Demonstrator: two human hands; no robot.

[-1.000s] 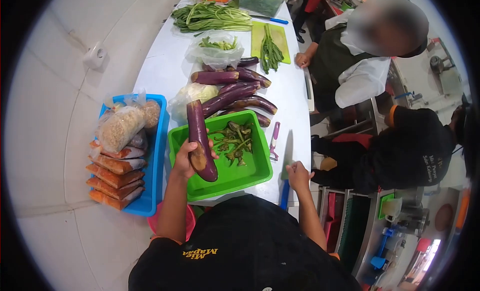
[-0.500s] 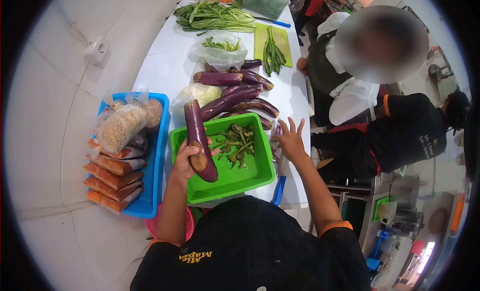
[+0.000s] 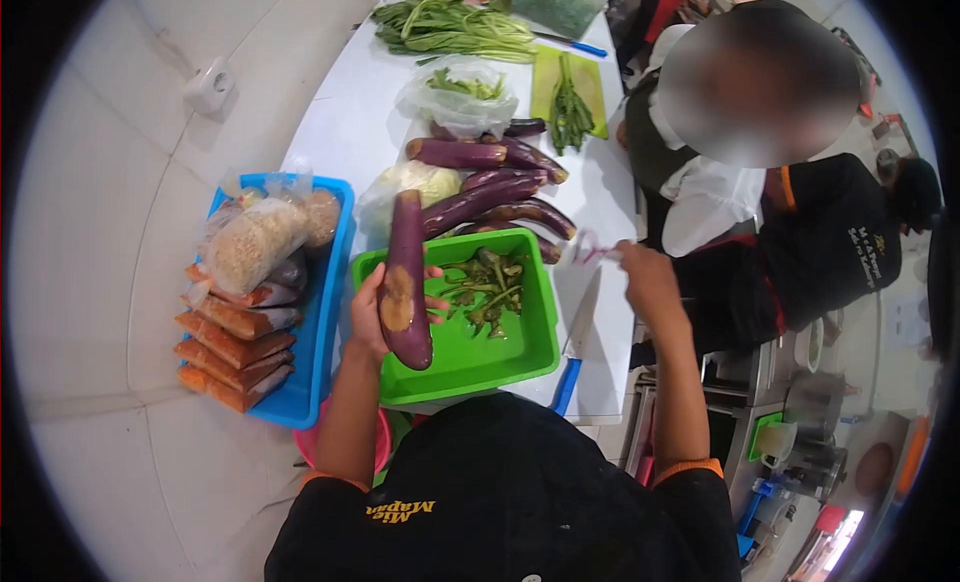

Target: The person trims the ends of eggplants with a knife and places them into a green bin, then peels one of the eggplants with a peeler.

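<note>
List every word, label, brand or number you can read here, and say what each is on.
"Mie Mapan": yellow lettering on the wearer's black shirt.
Pale lettering on the co-worker's dark shirt: too small and blurred to read reliably.
No other text is legible.

The person wears a black, short-sleeved shirt (image 3: 480, 492), its dark cloth rounded over the front. An orange band edges both the left sleeve (image 3: 318, 512) and the right sleeve (image 3: 692, 497). Yellow lettering (image 3: 400, 511) on the left side of the front reads "Mie Mapan", upside down in this view. A small, pale, round mark (image 3: 532, 578) shows lower in the picture. Both forearms are bare, as are the left hand (image 3: 372, 317) and right hand (image 3: 652, 287).
</note>
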